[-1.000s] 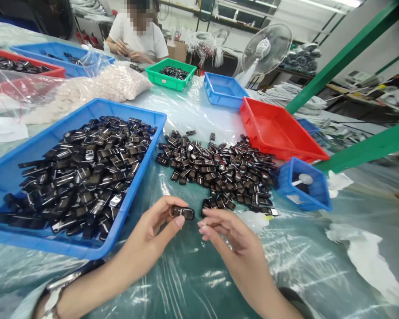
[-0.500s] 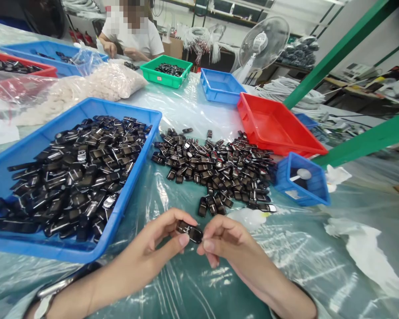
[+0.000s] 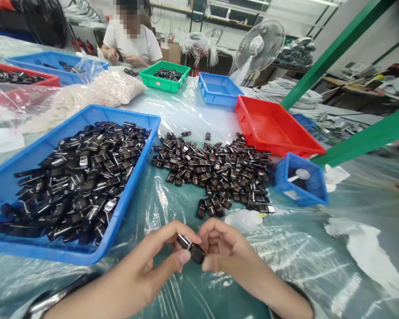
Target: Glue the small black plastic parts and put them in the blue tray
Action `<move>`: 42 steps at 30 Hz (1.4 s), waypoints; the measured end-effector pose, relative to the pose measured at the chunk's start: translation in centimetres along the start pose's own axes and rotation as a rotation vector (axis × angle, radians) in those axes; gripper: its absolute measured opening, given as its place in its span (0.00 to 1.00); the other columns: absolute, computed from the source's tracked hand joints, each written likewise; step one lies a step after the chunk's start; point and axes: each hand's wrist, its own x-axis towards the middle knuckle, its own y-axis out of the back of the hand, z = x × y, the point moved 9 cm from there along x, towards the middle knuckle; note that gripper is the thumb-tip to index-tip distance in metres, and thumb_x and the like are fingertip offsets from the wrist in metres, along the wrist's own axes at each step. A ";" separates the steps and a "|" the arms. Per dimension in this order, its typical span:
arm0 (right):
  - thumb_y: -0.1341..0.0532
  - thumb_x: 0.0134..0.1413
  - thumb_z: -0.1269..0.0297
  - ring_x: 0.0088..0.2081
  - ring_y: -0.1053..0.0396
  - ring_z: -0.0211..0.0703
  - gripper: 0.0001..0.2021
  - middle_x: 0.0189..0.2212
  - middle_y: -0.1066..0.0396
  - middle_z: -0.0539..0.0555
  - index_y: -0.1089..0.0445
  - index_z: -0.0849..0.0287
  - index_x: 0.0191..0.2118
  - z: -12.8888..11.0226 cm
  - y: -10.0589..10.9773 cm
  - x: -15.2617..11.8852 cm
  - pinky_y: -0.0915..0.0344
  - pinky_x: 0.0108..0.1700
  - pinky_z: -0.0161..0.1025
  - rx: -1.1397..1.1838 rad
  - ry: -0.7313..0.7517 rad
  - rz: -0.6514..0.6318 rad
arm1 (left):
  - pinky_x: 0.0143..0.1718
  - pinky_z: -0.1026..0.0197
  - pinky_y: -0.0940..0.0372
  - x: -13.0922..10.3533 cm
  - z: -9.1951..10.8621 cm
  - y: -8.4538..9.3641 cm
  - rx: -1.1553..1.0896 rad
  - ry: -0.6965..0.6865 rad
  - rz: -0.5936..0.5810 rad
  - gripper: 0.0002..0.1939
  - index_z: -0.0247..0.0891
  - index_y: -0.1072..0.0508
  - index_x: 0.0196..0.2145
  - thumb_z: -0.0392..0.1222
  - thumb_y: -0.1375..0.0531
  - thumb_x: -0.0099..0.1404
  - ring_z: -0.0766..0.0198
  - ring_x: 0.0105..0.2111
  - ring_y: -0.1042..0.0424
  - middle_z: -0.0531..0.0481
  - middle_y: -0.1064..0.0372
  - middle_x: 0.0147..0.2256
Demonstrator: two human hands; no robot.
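Note:
A glossy black oblong piece [image 3: 196,253] with a silvery line across it is pinched between the thumb and index finger of my left hand [image 3: 156,257]. My right hand [image 3: 228,248] is curled at the piece's right end, thumb and index finger at its edge. Just beyond both hands lies a loose pile of similar black pieces [image 3: 216,168] on the plastic-covered table [image 3: 173,292]. To the left, a large blue tray [image 3: 119,221] holds many more black pieces.
At the right are a red tray [image 3: 272,124] and a small blue bin [image 3: 299,190] with a white spoon. A green tray [image 3: 162,84], another blue tray [image 3: 219,88] and a seated person [image 3: 133,44] are farther back. White tissue [image 3: 369,252] lies at right.
Both hands have come slightly closer to me with the black piece, which is turned more steeply. My right hand's fingers have moved closer to my left fingertips.

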 end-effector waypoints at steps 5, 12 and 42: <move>0.29 0.46 0.59 0.29 0.31 0.40 0.16 0.32 0.30 0.48 0.29 0.48 0.42 -5.8 0.1 -5.5 0.31 0.30 0.36 -0.687 0.718 0.337 | 0.50 0.52 0.36 -2.7 6.2 7.2 0.737 -0.307 0.635 0.14 0.48 0.34 0.51 0.37 0.49 0.70 0.54 0.46 0.30 0.51 0.32 0.46; 0.32 0.49 0.68 0.49 0.34 0.49 0.35 0.50 0.38 0.54 0.45 0.48 0.61 -6.9 5.7 -8.2 0.34 0.50 0.49 -0.779 0.882 0.763 | 0.51 0.36 0.38 -1.1 5.8 4.8 1.356 -0.309 0.693 0.19 0.24 0.38 0.56 0.35 0.56 0.72 0.36 0.55 0.37 0.27 0.37 0.54; 0.40 0.56 0.60 0.43 0.26 0.47 0.12 0.41 0.25 0.52 0.37 0.50 0.46 -2.0 7.8 -4.7 0.28 0.38 0.41 -0.781 0.280 0.463 | 0.40 0.57 0.39 3.6 -1.6 -0.2 0.184 0.082 0.225 0.14 0.45 0.41 0.43 0.30 0.60 0.69 0.60 0.38 0.35 0.51 0.37 0.36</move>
